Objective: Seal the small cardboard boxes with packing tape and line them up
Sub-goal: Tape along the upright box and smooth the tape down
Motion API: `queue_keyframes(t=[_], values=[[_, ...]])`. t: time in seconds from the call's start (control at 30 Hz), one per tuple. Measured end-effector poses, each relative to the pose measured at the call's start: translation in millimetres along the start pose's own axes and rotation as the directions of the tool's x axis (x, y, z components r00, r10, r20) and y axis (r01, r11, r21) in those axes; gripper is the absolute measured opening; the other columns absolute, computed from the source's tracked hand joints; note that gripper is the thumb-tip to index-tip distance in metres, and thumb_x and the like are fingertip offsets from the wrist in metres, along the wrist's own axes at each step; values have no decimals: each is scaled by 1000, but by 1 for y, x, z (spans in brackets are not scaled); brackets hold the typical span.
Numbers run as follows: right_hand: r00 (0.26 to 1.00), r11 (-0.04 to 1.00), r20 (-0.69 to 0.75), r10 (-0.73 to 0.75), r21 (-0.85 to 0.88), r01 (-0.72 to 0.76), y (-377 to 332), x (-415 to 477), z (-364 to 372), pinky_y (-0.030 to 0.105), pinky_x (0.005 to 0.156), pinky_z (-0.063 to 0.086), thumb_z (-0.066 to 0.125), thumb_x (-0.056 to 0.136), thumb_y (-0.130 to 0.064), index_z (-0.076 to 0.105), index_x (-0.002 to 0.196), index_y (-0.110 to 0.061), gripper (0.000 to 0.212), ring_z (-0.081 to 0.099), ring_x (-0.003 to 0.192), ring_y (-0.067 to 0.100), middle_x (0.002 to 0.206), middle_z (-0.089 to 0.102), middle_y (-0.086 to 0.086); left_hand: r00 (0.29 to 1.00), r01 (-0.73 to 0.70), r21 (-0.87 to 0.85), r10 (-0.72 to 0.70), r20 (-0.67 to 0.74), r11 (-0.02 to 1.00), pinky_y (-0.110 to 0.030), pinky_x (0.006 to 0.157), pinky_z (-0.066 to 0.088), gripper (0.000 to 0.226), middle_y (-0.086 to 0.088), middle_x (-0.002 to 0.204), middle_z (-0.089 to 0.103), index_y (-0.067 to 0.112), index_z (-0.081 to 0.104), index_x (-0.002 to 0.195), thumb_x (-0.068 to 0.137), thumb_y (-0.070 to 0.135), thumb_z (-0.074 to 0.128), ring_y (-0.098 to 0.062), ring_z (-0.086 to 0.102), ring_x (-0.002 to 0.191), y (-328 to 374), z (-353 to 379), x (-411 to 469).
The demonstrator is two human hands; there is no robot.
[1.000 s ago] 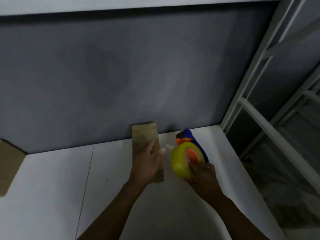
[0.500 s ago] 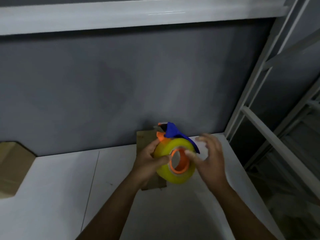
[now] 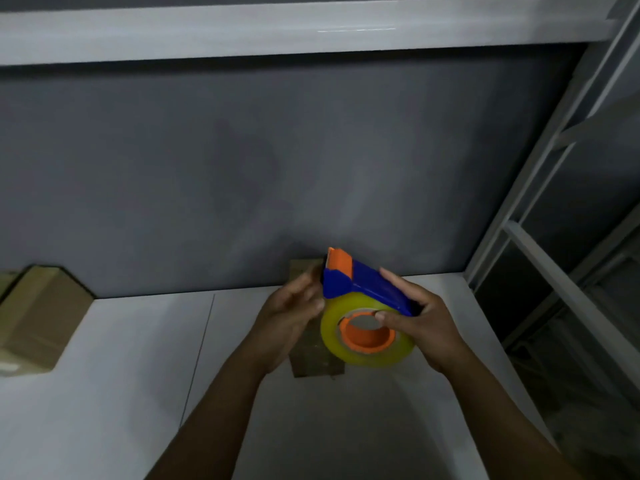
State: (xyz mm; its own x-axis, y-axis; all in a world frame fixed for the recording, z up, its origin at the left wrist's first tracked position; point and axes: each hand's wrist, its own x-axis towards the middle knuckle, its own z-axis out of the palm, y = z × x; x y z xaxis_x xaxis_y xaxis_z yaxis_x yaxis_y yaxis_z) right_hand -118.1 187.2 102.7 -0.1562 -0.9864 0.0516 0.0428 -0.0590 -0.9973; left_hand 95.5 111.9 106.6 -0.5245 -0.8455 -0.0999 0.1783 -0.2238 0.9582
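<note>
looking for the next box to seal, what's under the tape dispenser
A small cardboard box lies on the table under the tape dispenser. The left hand and roll cover most of it.

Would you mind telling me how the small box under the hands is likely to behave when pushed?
The small box looks low and flat on the table, so it would probably slide rather than tip. Being plain cardboard, it is likely light and may shift under the tape dispenser unless the left hand steadies it.
</note>
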Motion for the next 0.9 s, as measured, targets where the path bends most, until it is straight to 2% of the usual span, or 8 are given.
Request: queue_keyframes(t=[0.07, 0.13, 0.2, 0.27, 0.37, 0.53, 0.73, 0.9], values=[[1000, 999, 2, -9, -37, 9, -7, -2, -1, 20, 75, 53, 77, 63, -11, 57, 122, -32, 66, 63, 105, 7, 113, 66, -17, 995, 47, -90, -54, -81, 995, -43, 105, 40, 50, -13, 137, 53, 9, 48, 135, 89, 28, 56, -24, 54, 123, 13, -3, 0], [1000, 997, 1, -26, -69, 26, -13, -4, -2, 18, 75, 53, 77, 62, -12, 57, 121, -33, 66, 62, 104, 4, 113, 66, -17, 979, 112, -124, -131, -158, 986, -40, 93, 49, 57, -15, 124, 62, 9, 56, 124, 86, 51, 47, -26, 62, 111, 24, -1, 1], [1000, 994, 18, -25, -103, 27, -15, -5, -1, 18, 74, 53, 77, 63, -12, 55, 122, -33, 66, 61, 104, 2, 115, 62, -17, 972, 156, -65, -165, -168, 986, -37, 84, 54, 67, -12, 112, 68, 12, 58, 116, 74, 63, 51, -25, 66, 103, 32, 3, 4], [999, 991, 45, -23, -134, 29, -15, -5, 0, 18, 75, 53, 76, 66, -10, 54, 123, -34, 66, 59, 105, 0, 117, 60, -15, 966, 191, 23, -184, -181, 981, -33, 77, 55, 52, -10, 107, 70, 12, 61, 112, 79, 52, 61, -21, 69, 97, 36, 5, 9], [998, 986, 55, -21, -164, 30, -12, -5, 0, 19, 75, 53, 76, 67, -11, 52, 125, -35, 67, 58, 106, 0, 118, 58, -13, 933, 247, 6, -237, -271, 969, -24, 64, 54, 21, -12, 100, 72, 7, 65, 106, 87, 15, 66, -16, 70, 83, 41, 0, 13], [996, 966, 85, -16, -256, 38, -2, -5, -5, 21, 78, 54, 77, 67, -18, 49, 128, -37, 70, 56, 107, 2, 116, 57, -8, 921, 268, 1, -256, -294, 963, -25, 63, 56, 16, -9, 88, 73, 6, 65, 99, 86, 15, 66, -15, 71, 78, 36, -5, 12], [982, 864, 188, -23, -490, 114, 1, 0, -7, 15, 78, 50, 81, 66, -28, 46, 125, -47, 71, 53, 102, 0, 110, 56, -6, 863, 250, 191, -129, -489, 949, -16, 49, 51, 4, -5, 77, 68, 10, 66, 83, 86, 8, 67, -12, 65, 69, 20, -14, 12], [963, 761, 265, -47, -615, 206, -2, 5, -7, 13, 76, 50, 84, 66, -28, 44, 128, -49, 76, 50, 101, -3, 106, 51, -14, 806, 268, 199, -106, -582, 943, -21, 56, 49, 12, -3, 73, 65, 12, 64, 75, 87, 8, 66, -12, 63, 69, 4, -18, 8]])
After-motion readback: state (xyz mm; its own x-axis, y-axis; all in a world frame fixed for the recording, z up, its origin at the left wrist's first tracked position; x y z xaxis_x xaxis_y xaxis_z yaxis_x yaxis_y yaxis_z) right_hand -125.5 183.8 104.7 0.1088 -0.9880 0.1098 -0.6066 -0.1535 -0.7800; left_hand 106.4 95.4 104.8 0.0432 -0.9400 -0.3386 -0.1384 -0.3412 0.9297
